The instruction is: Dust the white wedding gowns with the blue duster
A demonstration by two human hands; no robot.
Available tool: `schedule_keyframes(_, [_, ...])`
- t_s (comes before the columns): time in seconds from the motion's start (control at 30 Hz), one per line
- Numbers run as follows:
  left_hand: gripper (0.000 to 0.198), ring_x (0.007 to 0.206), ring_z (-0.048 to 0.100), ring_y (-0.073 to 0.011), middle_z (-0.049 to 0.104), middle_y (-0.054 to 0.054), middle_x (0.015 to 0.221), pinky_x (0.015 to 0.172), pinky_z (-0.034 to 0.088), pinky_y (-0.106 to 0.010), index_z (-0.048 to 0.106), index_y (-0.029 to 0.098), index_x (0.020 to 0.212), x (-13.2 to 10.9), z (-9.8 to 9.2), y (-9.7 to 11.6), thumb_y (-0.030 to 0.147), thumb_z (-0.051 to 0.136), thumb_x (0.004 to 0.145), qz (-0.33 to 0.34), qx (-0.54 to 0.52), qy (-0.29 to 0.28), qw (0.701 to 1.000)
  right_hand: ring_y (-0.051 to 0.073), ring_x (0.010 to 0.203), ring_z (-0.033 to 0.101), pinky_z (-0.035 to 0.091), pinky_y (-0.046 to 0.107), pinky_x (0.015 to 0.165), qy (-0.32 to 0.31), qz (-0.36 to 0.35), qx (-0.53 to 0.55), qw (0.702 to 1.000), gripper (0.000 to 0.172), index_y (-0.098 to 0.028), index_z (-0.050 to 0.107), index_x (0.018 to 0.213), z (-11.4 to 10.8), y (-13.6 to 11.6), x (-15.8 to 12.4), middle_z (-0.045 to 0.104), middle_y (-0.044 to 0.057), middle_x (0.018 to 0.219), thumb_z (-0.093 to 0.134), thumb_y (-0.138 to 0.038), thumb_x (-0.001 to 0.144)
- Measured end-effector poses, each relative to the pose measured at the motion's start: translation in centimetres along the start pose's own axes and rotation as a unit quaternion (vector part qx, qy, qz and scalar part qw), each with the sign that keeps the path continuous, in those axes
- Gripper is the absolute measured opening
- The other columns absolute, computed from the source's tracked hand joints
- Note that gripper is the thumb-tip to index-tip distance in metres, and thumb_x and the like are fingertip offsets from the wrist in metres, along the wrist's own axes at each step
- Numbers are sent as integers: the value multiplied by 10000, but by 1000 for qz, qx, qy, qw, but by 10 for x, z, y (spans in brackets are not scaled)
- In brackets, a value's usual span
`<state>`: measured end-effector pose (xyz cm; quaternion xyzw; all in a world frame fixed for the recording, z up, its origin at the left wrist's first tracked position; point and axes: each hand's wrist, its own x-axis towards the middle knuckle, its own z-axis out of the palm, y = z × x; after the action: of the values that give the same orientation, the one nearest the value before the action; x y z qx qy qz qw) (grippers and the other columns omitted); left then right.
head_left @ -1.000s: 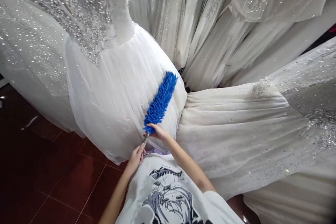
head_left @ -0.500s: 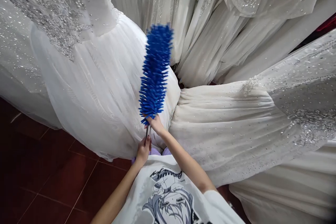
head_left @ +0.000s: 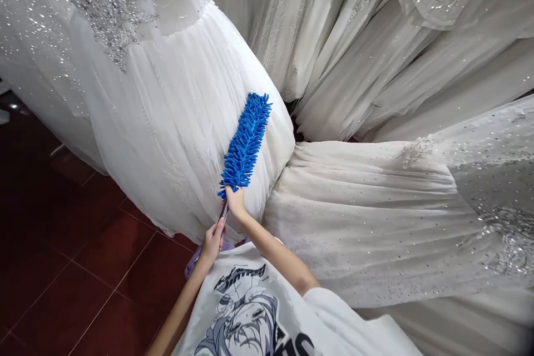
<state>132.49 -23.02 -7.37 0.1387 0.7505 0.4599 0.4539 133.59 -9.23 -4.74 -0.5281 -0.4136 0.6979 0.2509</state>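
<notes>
I hold a blue chenille duster (head_left: 245,142) with both hands. My left hand (head_left: 212,240) is closed round its thin metal handle (head_left: 224,211). My right hand (head_left: 235,201) grips the base of the blue head, just above the left hand. The duster's head lies slanted up and to the right against the skirt of a white tulle gown (head_left: 175,117) with a beaded silver bodice. A second sparkly white gown (head_left: 375,206) spreads out to the right of my arms.
Several more white dresses (head_left: 354,39) hang close together at the back. Dark red floor tiles (head_left: 62,267) show at the lower left. My white printed T-shirt (head_left: 258,311) fills the bottom centre.
The duster swung upright half a second ago and has come back down, slanted against the tulle skirt. Both hands kept their grip and the view shifted slightly.
</notes>
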Motion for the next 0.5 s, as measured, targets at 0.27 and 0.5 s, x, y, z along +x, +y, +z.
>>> schedule_keyframes(0.27, [615,384,373,-91,450,70,468,420,309,-230,539,218,689,8,-31,3,817,425,766,41,79,15,996,103,384,514,448,222,376,-14,8,-2,1000,254,-201,560,760,13,-1,5,546,-50,552,650,-434,812])
schedule_keyframes(0.5, [626,405,435,-120,533,34,574,491,369,-274,592,209,821,24,-62,11,774,325,837,100,119,-7,988,149,581,606,505,272,612,-16,-49,-120,991,317,-210,577,745,34,-23,-12,609,-3,656,508,-469,913])
